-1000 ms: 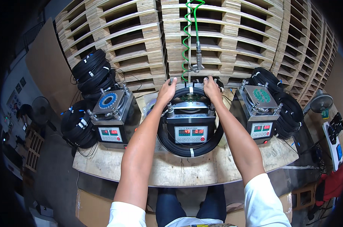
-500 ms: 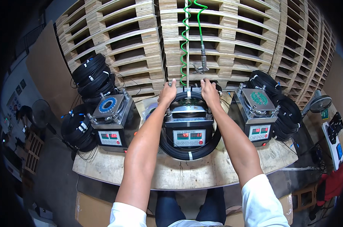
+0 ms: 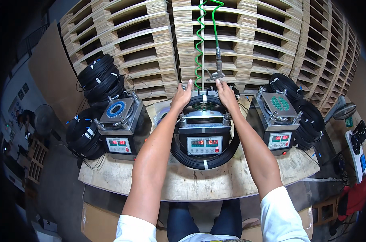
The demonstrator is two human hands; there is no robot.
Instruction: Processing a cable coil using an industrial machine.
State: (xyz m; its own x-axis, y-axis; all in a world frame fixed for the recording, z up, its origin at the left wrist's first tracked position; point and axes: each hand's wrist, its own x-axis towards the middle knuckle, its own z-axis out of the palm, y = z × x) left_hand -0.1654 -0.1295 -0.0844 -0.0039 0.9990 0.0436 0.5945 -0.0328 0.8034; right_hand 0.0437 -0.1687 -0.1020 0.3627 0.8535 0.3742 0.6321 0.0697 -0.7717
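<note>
The middle polishing machine (image 3: 205,132), a dark box with red digits on its front panel, stands straight ahead of me. A coil of black cable (image 3: 206,164), bound with white tape, loops around it. My left hand (image 3: 182,97) is closed at the machine's far left corner, with a bit of metal clamp (image 3: 184,86) beside its raised thumb. At the far right corner my right hand (image 3: 227,97) is curled, its thumb up; what its fingers hold is hidden. Front corner clamps (image 3: 226,118) show between my forearms. A round green-dotted plate (image 3: 204,106) lies partly behind the coil.
Similar machines stand left (image 3: 119,133) and right (image 3: 280,129) on the wooden table (image 3: 191,189). Black cable coils (image 3: 97,72) are piled beside both. An air gun (image 3: 218,66) hangs from a green hose before stacked pallets (image 3: 146,52). A fan (image 3: 344,111) is at the right.
Both hands stay at the machine's far corners, with thumbs slightly shifted. The view has moved a little. Digits on the displays look different.
</note>
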